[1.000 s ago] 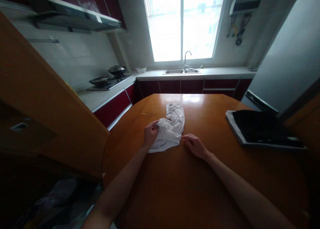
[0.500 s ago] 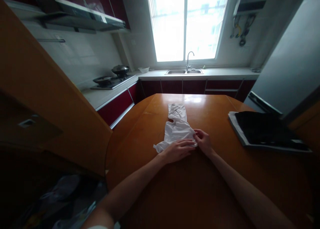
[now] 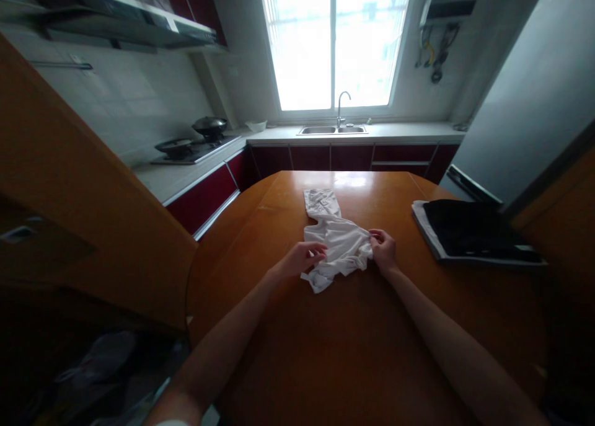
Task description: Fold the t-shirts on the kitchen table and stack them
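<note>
A crumpled white garment (image 3: pixel 335 237) lies on the round wooden table (image 3: pixel 372 339), stretching away from me toward the window. My left hand (image 3: pixel 301 259) pinches the garment's near left edge, fingers curled onto the cloth. At the garment's right edge my right hand (image 3: pixel 383 250) grips the fabric with closed fingers. Both forearms reach in from the bottom of the view.
A dark folded garment (image 3: pixel 469 230) on a pale one sits at the table's right side. A wooden panel (image 3: pixel 83 190) rises on the left. Behind are a stove with pans (image 3: pixel 195 142), a sink (image 3: pixel 332 129) under the window, and a grey fridge (image 3: pixel 525 103).
My left hand has slid from the garment's near middle back to its left edge. The right hand has kept its grip and the cloth is bunched and pulled slightly rightward.
</note>
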`<state>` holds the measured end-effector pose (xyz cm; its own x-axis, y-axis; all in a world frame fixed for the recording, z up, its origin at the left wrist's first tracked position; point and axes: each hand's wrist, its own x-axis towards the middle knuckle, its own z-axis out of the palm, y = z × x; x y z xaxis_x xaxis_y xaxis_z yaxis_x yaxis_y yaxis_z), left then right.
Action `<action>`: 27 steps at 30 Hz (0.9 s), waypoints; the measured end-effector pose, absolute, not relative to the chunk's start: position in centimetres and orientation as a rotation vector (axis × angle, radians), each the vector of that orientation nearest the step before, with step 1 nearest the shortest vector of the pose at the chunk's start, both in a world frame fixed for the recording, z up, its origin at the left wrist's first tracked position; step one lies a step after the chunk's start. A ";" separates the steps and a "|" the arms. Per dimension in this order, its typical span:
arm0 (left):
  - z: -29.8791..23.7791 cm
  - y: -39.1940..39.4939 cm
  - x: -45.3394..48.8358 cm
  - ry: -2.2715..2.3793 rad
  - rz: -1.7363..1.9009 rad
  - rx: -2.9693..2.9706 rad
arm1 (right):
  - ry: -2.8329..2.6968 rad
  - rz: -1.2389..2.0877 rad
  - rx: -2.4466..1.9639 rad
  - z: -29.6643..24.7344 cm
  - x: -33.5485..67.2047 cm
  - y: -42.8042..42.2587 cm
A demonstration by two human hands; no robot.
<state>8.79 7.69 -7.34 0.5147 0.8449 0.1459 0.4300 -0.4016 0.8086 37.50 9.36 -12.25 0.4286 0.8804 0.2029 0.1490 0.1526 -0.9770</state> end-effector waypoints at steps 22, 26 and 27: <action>-3.7 0.3 9.4 1.298 1.060 1.495 | -0.833 0.833 -1.077 -2.8 31.7 11.4; -3.5 -3.9 6.2 1.419 1.007 1.685 | -1.385 1.436 -0.582 0.1 25.2 10.6; -3.3 -4.9 5.5 1.504 1.005 1.756 | -1.504 1.542 -0.486 0.2 24.1 10.3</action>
